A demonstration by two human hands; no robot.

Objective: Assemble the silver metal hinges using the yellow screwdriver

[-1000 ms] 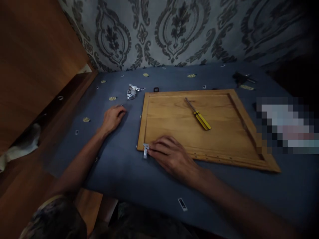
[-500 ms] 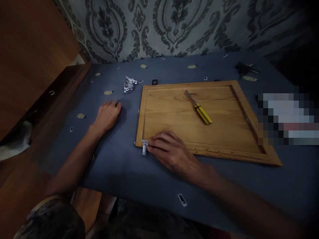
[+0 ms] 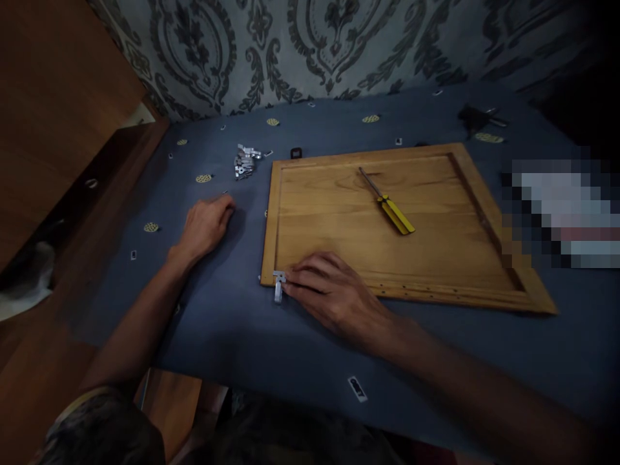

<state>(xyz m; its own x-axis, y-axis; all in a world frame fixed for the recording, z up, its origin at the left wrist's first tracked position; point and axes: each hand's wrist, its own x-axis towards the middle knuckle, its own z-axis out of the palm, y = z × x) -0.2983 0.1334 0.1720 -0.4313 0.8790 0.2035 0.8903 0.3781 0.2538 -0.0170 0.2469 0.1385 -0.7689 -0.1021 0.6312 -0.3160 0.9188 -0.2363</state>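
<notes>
My right hand [image 3: 334, 294] pinches a silver metal cabinet hinge [image 3: 279, 286] at the near left corner of a framed wooden cabinet door [image 3: 329, 206]. The hinge's arm sticks out past the door's near edge. To the left of the door, my left hand [image 3: 206, 223] rests on the blue cloth with its fingers curled together; whatever they hold is hidden. A tiny item [image 3: 225, 192] shows just beyond its fingertips, too small to name. Lying across the door panel is a screwdriver [image 3: 394, 213] with a yellow handle. More silver hinges [image 3: 245, 161] are heaped beyond my left hand.
A patterned blue cloth [image 3: 232, 342] covers the surface. Behind the door sits a small dark square piece [image 3: 296, 153]. A black tool-like object [image 3: 477, 121] lies at the far right, near a blurred-out patch. Wooden furniture [image 3: 62, 64] stands on the left.
The view has shifted slightly. My left hand's fingers have curled a little more on the cloth. My right hand keeps the hinge at the same corner of the door.
</notes>
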